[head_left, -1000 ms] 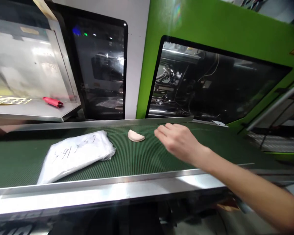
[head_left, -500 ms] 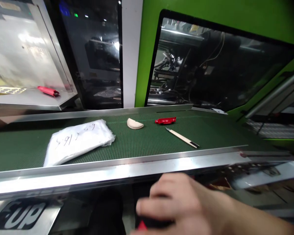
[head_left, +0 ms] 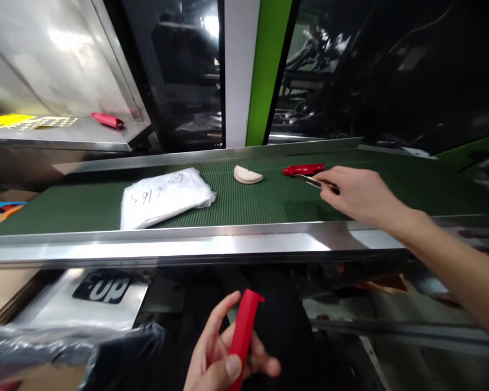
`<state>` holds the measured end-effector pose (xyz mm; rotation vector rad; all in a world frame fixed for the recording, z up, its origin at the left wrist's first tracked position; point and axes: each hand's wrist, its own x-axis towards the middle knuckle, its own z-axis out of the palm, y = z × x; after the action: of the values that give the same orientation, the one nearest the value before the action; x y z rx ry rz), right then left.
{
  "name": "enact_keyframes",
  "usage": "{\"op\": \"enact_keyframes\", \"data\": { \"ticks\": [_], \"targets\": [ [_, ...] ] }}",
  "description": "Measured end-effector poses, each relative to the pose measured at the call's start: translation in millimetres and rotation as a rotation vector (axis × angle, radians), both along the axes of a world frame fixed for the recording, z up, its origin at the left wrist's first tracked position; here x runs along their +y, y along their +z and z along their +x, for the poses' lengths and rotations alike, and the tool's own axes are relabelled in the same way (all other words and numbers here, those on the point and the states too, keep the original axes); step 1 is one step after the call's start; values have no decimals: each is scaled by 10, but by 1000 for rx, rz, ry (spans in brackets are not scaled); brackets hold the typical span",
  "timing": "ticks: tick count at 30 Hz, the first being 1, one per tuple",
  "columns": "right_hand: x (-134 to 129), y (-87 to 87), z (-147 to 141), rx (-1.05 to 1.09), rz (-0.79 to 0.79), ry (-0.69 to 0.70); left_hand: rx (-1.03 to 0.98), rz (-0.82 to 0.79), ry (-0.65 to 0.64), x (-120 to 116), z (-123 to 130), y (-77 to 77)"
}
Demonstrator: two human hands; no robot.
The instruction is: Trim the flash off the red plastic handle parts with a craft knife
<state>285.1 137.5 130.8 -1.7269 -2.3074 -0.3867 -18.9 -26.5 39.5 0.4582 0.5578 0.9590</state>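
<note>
My left hand (head_left: 215, 353) is closed around a long red plastic part (head_left: 244, 331), held upright below the front rail of the belt. Over the right of the belt, my right hand (head_left: 356, 193) grips a slim craft knife (head_left: 313, 181) with its metal tip pointing left; most of its handle is hidden in my fingers. Just beyond the knife tip, a second red plastic part (head_left: 303, 169) lies on the green belt (head_left: 228, 203). A cream half-round pad (head_left: 248, 175) lies left of it.
A white plastic-wrapped pack (head_left: 165, 196) with handwriting lies on the belt's left. Metal rails (head_left: 212, 239) edge the belt. On a steel ledge at the back left are another red part (head_left: 108, 120) and yellow sheets (head_left: 10, 120). A machine with dark windows (head_left: 370, 76) stands behind.
My right hand has moved from below the rail up over the belt and picked up the craft knife. My left hand with the red part has come into view. The camera view has shifted.
</note>
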Motion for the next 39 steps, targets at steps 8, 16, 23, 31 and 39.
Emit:
{"op": "enact_keyframes", "data": {
  "ticks": [8, 16, 23, 31, 39],
  "targets": [
    [-1338, -231, -1174, 681, -281, 343, 11, -7, 7, -63, 3, 35],
    [-1387, -501, -1362, 832, -303, 387, 103, -36, 68, -185, 3, 38],
    [-1459, -516, -1321, 660, -260, 549, 156, -78, 158, -177, -36, 123],
    [-1515, -545, -1405, 533, -147, 524, 209, -63, 179, -191, -45, 184],
    [-1548, -503, -1439, 529, -115, 524, 270, -115, 188, -207, -44, 229]
  ]
}}
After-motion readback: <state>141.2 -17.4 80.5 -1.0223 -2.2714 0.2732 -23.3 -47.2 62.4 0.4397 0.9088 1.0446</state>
